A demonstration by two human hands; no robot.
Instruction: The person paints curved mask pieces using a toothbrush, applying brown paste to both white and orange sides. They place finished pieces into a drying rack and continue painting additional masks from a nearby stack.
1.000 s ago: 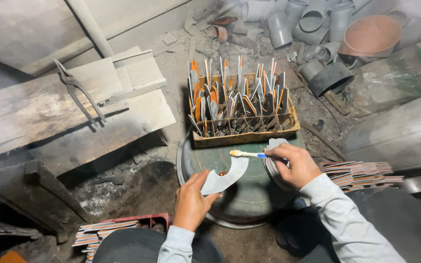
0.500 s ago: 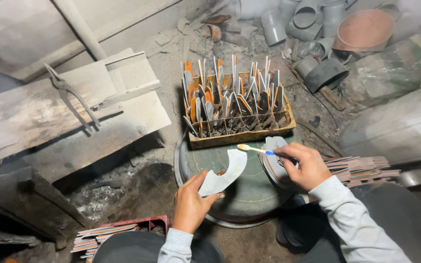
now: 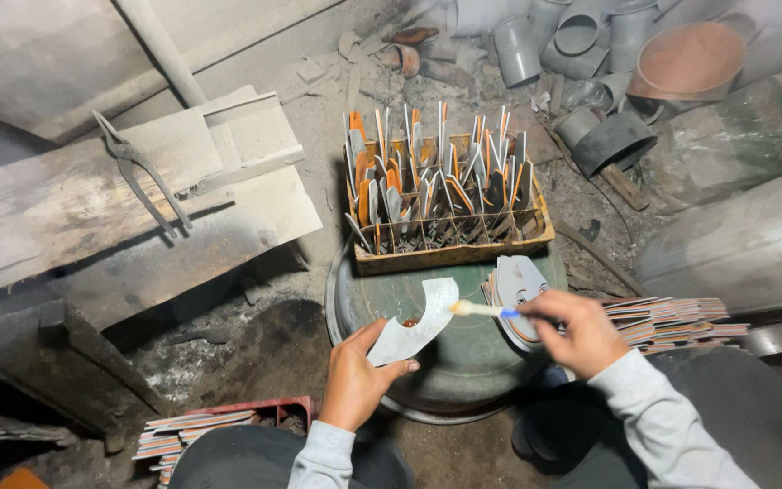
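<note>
My left hand [image 3: 355,376] holds a curved, crescent-shaped grey metal piece [image 3: 414,321] over a round metal drum top [image 3: 427,380]. My right hand [image 3: 576,330] grips a small brush [image 3: 481,310] with a pale handle, and its tip touches the upper end of the curved piece. Beside my right hand, a small pile of similar cut pieces [image 3: 518,285] lies on the drum top. Behind the drum, a wooden crate [image 3: 450,254] is packed with many upright grey and orange pieces.
Stacks of flat sheets lie at the right [image 3: 672,317] and lower left [image 3: 192,430]. Wooden boards [image 3: 92,199] with metal tongs [image 3: 142,177] sit at the left. Grey pipe sections [image 3: 554,41], a black cylinder [image 3: 613,140] and a brown bowl [image 3: 690,59] crowd the dusty ground behind.
The brush tip has come down from above the curved piece onto its upper end. My left hand still holds the piece in about the same spot; the view has shifted a little.
</note>
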